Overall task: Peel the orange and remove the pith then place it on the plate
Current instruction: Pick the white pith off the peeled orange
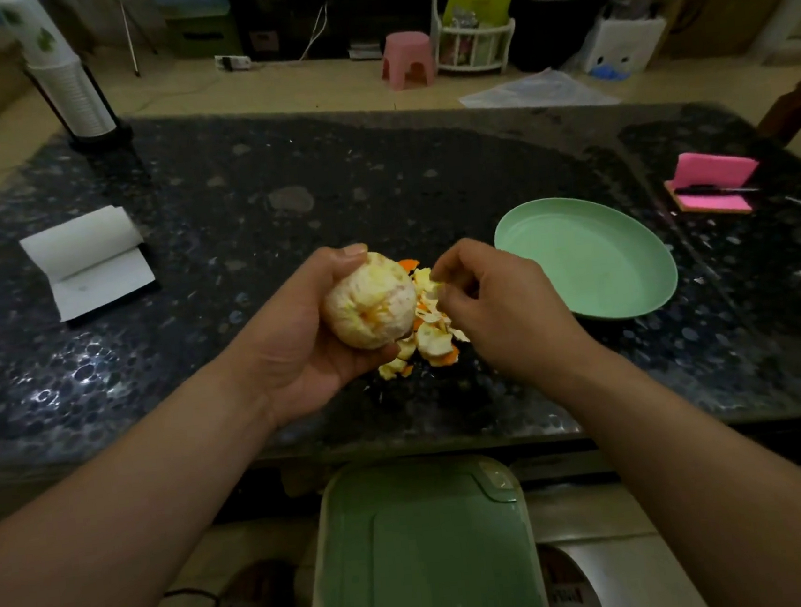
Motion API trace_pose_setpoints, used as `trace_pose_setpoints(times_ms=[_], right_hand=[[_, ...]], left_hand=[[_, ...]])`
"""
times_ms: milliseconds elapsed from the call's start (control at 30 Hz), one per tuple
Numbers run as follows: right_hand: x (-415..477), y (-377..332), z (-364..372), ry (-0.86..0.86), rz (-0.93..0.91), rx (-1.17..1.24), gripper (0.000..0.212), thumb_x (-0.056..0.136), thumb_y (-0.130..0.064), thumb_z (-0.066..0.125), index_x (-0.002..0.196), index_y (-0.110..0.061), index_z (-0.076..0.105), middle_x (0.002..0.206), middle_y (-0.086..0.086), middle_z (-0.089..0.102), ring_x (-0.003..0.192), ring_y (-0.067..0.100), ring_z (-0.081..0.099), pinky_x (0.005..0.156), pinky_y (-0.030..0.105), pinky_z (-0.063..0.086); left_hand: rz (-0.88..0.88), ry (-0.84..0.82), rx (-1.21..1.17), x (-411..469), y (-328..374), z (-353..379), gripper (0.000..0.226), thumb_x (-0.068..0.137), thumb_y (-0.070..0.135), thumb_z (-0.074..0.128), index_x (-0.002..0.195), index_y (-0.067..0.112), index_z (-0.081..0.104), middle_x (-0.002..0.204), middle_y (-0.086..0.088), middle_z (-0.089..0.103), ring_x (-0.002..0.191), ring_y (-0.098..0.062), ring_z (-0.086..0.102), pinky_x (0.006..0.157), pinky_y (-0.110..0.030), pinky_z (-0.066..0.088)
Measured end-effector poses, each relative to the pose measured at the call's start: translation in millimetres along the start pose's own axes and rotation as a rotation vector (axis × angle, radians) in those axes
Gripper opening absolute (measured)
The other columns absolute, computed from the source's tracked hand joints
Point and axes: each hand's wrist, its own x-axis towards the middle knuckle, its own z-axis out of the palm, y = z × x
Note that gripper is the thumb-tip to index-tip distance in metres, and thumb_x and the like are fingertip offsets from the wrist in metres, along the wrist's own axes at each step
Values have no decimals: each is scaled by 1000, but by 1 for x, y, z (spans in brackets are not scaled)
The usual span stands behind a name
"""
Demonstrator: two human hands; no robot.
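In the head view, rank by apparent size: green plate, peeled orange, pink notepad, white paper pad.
Green plate
White paper pad
Peeled orange and pink notepad look alike; orange is held nearer the camera

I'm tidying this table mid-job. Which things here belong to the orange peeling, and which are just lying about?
In use: orange gripped in the left hand; right hand at the peel scraps; green plate, empty.
Lying about: white notepad; pink sticky notes with a pen; cup stack.
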Motion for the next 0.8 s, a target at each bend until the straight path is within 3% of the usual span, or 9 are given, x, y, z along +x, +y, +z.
trace_pose_setpoints(times_ms=[100, 200, 267, 400, 467, 533, 667, 800], right_hand=[[4, 3, 3, -1, 8, -24, 8, 102, -21, 63, 105, -28, 67, 87, -10, 69, 75, 9, 64, 66, 35, 53], [5, 1, 5, -36, 8, -137, 18, 107, -32, 59, 102, -22, 74, 98, -8, 70, 88, 13, 64, 74, 32, 46], [5, 0, 4, -31, 10, -144, 16, 105, -30, 61, 109, -24, 75, 107, -8, 72, 97, 15, 66, 80, 32, 49], [2, -4, 0, 34, 40, -32, 17, 105, -37, 60, 95, -28, 71, 85, -8, 74, 72, 12, 67, 68, 40, 57], [0, -7, -1, 30, 25, -38, 14, 105, -35, 61, 98, -28, 71, 87, -11, 72, 75, 9, 65, 68, 36, 53], [-2, -11, -5, 32, 10, 20, 9, 104, -30, 64, 109, -31, 71, 91, -14, 71, 80, 6, 66, 70, 33, 54], [-8, -23, -13, 10, -86, 171, 7, 103, -32, 68, 107, -32, 74, 88, -18, 72, 84, -1, 66, 68, 12, 45], [-14, -28, -15, -14, -146, 167, 10, 100, -34, 73, 109, -29, 75, 89, -19, 73, 86, -3, 68, 71, 13, 49]], left_hand=[[-25, -2, -68, 2, -1, -2, 33, 91, 33, 69, 121, 19, 69, 116, -17, 75, 100, -37, 72, 64, -37, 62], [-64, -19, -102, 7, -2, -5, 55, 99, 34, 60, 147, 9, 56, 140, -25, 66, 107, -41, 71, 67, -39, 62], [-78, -41, -95, 8, -2, -6, 54, 100, 33, 54, 146, 4, 56, 137, -26, 67, 109, -41, 70, 69, -39, 63], [-60, -55, -89, 9, -2, -8, 50, 102, 36, 58, 143, 7, 60, 135, -24, 70, 114, -42, 72, 70, -39, 64], [-52, -60, -78, 8, -1, -8, 51, 103, 40, 60, 143, 8, 60, 136, -24, 69, 118, -43, 71, 70, -37, 65], [-45, -65, -56, 8, -1, -7, 51, 102, 42, 61, 141, 9, 62, 134, -21, 71, 110, -38, 73, 67, -35, 64], [-3, -59, 32, 8, -2, -6, 46, 97, 49, 65, 125, 12, 69, 112, -13, 76, 91, -24, 72, 61, -28, 59], [18, -38, 121, 12, -3, -8, 50, 89, 59, 70, 115, 16, 72, 104, -9, 73, 81, -18, 67, 57, -26, 52]])
